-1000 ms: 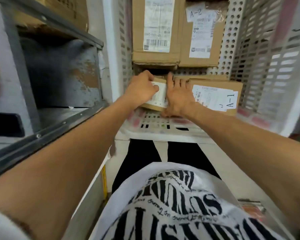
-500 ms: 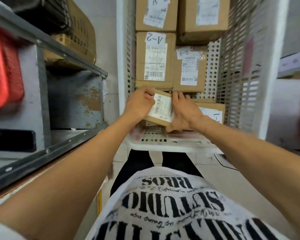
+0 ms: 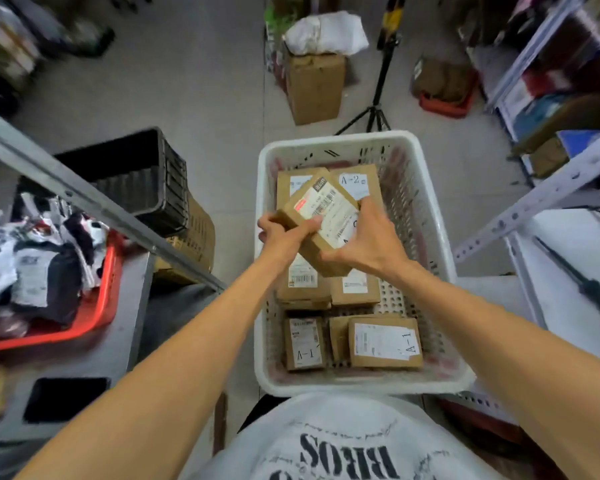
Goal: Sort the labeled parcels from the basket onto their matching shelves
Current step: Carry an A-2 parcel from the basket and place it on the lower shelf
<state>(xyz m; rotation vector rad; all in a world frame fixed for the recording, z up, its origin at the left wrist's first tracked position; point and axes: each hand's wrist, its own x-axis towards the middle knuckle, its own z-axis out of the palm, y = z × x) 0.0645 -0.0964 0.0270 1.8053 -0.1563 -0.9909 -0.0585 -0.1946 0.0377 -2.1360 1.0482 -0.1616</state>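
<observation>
A white perforated basket [image 3: 433, 244] stands in front of me with several brown labeled parcels inside. Above it I hold one cardboard parcel [image 3: 326, 216], tilted, its white shipping label facing up. My left hand [image 3: 284, 233] grips its left end, thumb over the label. My right hand [image 3: 369, 244] grips its right side and covers part of the handwritten mark. Below lie a parcel marked A-2 [image 3: 355, 183] at the far end and two marked A-1 [image 3: 383, 341] [image 3: 303, 342] at the near end.
A grey metal shelf [image 3: 84, 341] on my left carries a red tray [image 3: 94, 313] of bagged items and a black phone [image 3: 66, 398]. A black crate [image 3: 146, 178] sits beyond it. A white shelf rack [image 3: 548, 188] rises on my right. A cardboard box [image 3: 314, 86] and tripod [image 3: 376, 109] stand on the floor ahead.
Both hands have lifted the parcel out of the near end of the basket and turned it label-up. My head has tipped, so the whole basket and floor now show.
</observation>
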